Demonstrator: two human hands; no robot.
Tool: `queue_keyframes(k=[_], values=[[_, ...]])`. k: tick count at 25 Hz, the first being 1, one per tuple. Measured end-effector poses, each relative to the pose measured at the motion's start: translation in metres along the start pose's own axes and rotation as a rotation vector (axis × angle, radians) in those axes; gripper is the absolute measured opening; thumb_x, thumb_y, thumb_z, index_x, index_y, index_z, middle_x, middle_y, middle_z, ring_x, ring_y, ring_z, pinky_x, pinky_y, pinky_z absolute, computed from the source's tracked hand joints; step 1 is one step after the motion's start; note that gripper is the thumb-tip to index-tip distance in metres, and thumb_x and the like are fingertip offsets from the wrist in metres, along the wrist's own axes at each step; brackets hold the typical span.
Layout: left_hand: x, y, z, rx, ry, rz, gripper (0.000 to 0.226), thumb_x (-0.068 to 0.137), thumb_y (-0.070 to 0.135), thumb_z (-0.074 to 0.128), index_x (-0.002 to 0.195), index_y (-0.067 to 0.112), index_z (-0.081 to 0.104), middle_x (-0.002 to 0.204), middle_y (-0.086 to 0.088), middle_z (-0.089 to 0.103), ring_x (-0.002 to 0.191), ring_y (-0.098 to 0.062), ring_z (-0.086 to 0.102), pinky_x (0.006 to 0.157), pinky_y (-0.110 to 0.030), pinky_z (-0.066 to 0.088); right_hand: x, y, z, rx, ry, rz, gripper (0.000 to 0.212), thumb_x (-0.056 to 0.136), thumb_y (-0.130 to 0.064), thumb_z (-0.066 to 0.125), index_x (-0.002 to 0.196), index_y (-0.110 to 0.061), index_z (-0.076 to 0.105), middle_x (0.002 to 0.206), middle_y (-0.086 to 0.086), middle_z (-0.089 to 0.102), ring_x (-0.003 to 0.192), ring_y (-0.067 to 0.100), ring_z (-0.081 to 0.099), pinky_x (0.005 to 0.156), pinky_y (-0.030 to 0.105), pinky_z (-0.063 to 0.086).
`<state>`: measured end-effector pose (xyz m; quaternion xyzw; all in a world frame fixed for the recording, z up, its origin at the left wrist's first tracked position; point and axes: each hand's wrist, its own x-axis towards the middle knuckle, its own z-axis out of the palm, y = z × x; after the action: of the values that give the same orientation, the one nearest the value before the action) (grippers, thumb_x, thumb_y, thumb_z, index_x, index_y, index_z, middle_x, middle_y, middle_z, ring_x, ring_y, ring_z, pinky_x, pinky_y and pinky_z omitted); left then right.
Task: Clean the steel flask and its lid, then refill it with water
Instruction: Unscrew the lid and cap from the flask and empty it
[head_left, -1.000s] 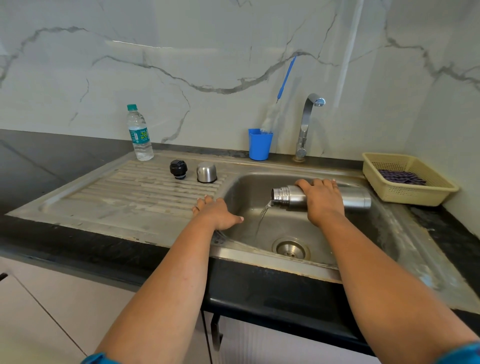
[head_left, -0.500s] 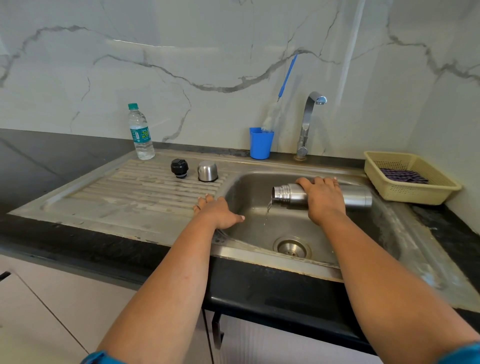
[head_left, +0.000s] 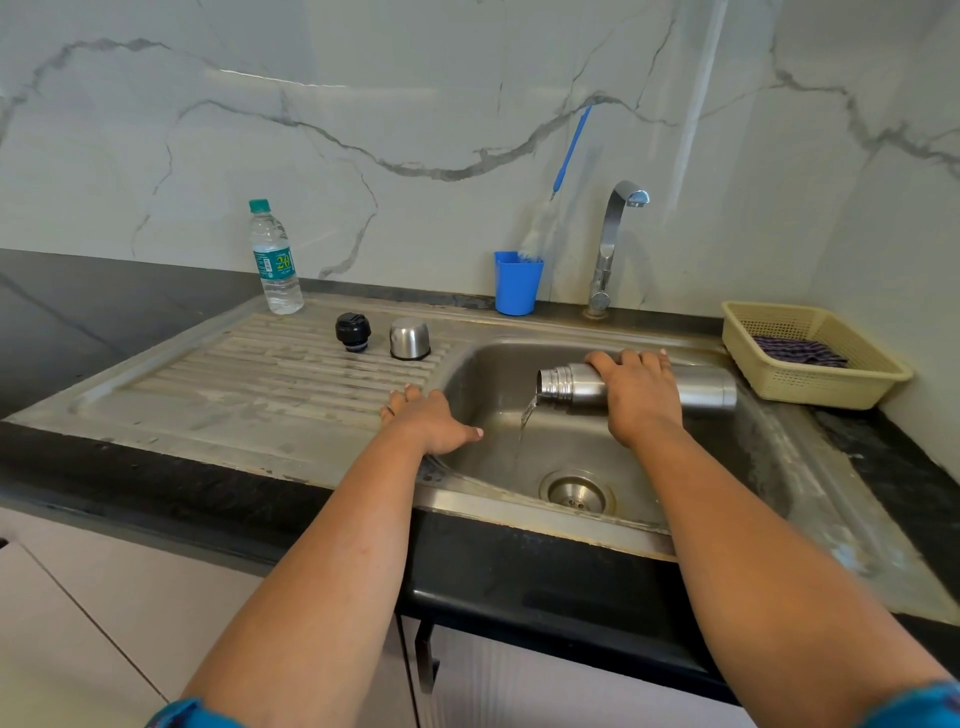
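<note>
Right hand (head_left: 641, 400) grips the steel flask (head_left: 706, 387) sideways over the sink (head_left: 545, 512), water trickling out; left hand (head_left: 428, 423) rests, apparently flat, on the basin's left edge.

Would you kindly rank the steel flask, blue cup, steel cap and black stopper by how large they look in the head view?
1. steel flask, largest, though nearer the camera and partly covered by the right hand
2. blue cup
3. steel cap and black stopper: too alike to rank
</note>
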<state>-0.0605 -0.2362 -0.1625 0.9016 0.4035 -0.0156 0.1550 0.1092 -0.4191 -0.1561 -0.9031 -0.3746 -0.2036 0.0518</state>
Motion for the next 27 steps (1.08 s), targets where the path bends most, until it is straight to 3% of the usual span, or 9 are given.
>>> queue_keyframes(k=[27], values=[[-0.0003,-0.0001,-0.0003,0.008,-0.003,0.0,0.09,0.084,0.063,0.061,0.152,0.014,0.027,0.161,-0.018,0.01,0.148,-0.04,0.005,0.12,-0.052,0.014,-0.0001,-0.0015,-0.0012,0.007,0.002,-0.014,0.066,0.079,-0.021,0.071,0.136,-0.032,0.038,0.126,0.01,0.052,0.127,0.032,0.04,0.119,0.048,0.013]])
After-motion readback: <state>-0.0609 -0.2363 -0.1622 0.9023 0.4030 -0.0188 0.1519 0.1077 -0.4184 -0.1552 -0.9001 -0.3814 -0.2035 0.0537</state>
